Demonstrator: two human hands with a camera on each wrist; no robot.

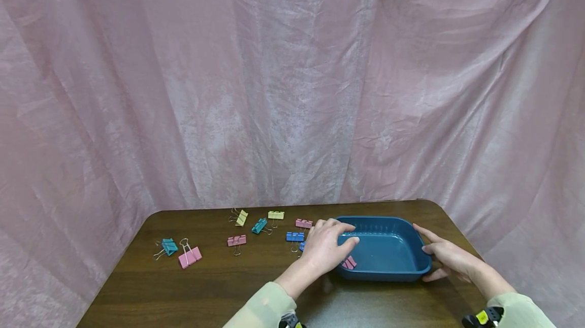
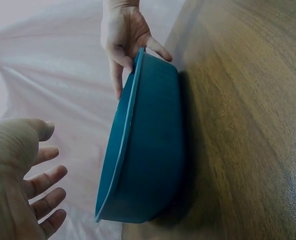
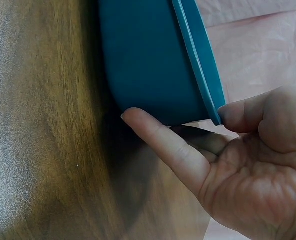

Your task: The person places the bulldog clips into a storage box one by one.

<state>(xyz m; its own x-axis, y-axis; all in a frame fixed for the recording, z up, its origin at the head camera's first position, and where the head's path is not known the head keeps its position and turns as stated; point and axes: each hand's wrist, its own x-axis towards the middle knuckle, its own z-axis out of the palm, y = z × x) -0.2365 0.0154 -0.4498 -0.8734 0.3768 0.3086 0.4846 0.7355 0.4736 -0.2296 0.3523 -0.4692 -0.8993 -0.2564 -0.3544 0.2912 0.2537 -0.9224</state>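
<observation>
A blue rectangular plastic basin stands on the brown wooden table. My right hand holds its right end; in the right wrist view the thumb is at the rim and a finger lies along the outer wall. Over the basin's left edge is my left hand, its fingers and thumb spread apart. The left wrist view shows that hand's palm with nothing in it, apart from the basin wall. A pink binder clip lies inside the basin near its left end, partly hidden by my left hand.
Left of the basin lie blue binder clips, one mostly hidden by my left hand, and pink clips. Yellow clips, teal clips and a larger pink clip lie farther left. A pink curtain hangs behind.
</observation>
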